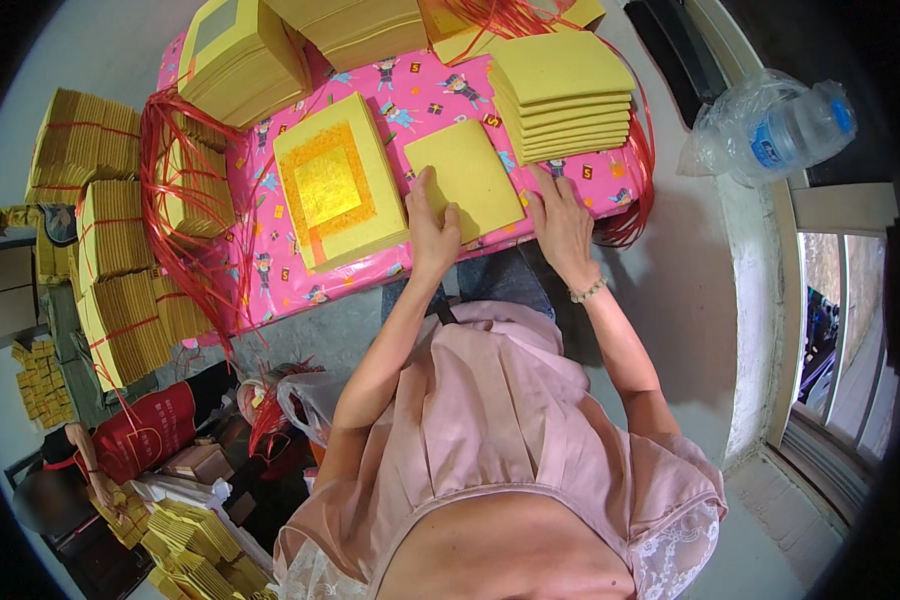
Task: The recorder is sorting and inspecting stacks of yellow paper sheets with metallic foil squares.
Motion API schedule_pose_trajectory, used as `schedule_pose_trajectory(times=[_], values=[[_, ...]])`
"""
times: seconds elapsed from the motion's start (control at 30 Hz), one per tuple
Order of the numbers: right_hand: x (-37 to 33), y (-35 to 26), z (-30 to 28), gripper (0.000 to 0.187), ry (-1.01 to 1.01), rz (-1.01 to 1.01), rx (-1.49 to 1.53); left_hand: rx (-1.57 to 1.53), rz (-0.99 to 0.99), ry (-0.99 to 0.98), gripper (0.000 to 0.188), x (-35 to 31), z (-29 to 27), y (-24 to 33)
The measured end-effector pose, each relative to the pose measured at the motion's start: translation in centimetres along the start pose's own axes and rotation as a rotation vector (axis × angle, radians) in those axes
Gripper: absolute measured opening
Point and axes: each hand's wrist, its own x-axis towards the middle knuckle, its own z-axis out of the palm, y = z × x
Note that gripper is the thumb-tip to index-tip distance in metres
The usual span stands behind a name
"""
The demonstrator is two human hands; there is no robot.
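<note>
A folded sheet of yellow paper (475, 172) lies at the near edge of the pink patterned table (270, 285), between my two hands. My left hand (434, 238) rests at its left side, thumb and fingers apart. On the right, my right hand (565, 228) has its fingers stretched out along the paper's other side, below a stack of folded yellow papers (560, 75). Left of my left hand sits a pile of flat yellow sheets, its top one bearing an orange border and a gold foil square (328, 190).
Taller yellow paper stacks (240, 75) stand along the far side. Red plastic strings (160, 175) hang over the left edge beside tied paper bundles (120, 230). A clear bottle in a plastic bag (785, 135) is at right. Another person's hand (100, 487) touches papers at lower left.
</note>
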Motion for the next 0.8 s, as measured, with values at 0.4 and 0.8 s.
schedule_pose_trajectory(times=[0.4, 0.8], values=[[0.9, -0.2, -0.5, 0.038, 0.094, -0.052, 0.054, -0.002, -0.012, -0.001, 0.064, -0.1, -0.1, 0.2], [1.9, -0.6, -1.1, 0.038, 0.148, -0.131, 0.082, -0.01, -0.008, 0.006, 0.063, -0.2, -0.1, 0.4]])
